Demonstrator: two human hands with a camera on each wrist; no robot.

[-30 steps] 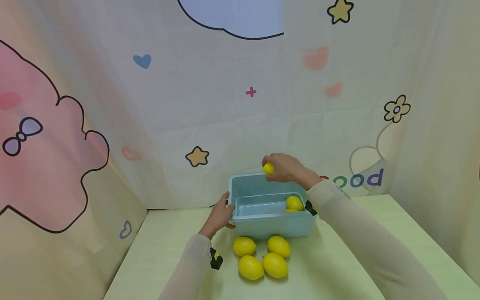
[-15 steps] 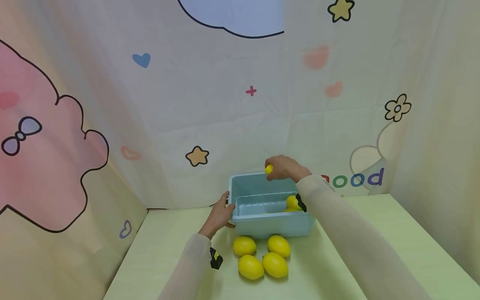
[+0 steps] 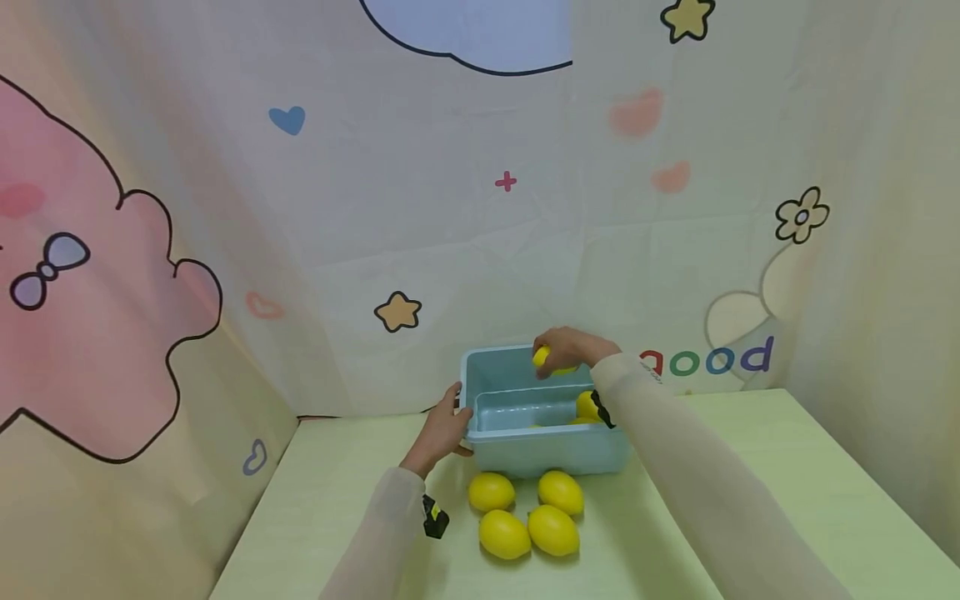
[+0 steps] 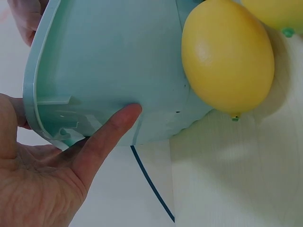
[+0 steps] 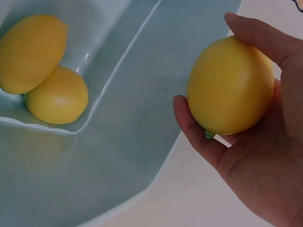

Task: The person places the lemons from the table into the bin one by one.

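Note:
A light blue plastic bin [image 3: 547,454] stands at the back of the table. My left hand [image 3: 441,427] grips its left end, and in the left wrist view the thumb [image 4: 111,130] presses the outer wall. Over the bin's opening, near the back rim, my right hand [image 3: 564,348] holds a yellow lemon [image 5: 229,85] with a small green tip, its fingers and thumb round the sides. Inside the bin's right end lie more lemons; the right wrist view has one lemon [image 5: 33,54] leaning on another lemon [image 5: 59,97].
Several lemons [image 3: 553,531] sit in a cluster on the pale table [image 3: 300,533], right in front of the bin. A printed curtain [image 3: 450,208] hangs close behind the bin. Black wrist devices [image 3: 435,517] are worn on both sleeves.
My right hand has lowered the lemon from above the back rim into the bin's opening, after shifting slightly rightward. The left hand keeps its grip on the bin.

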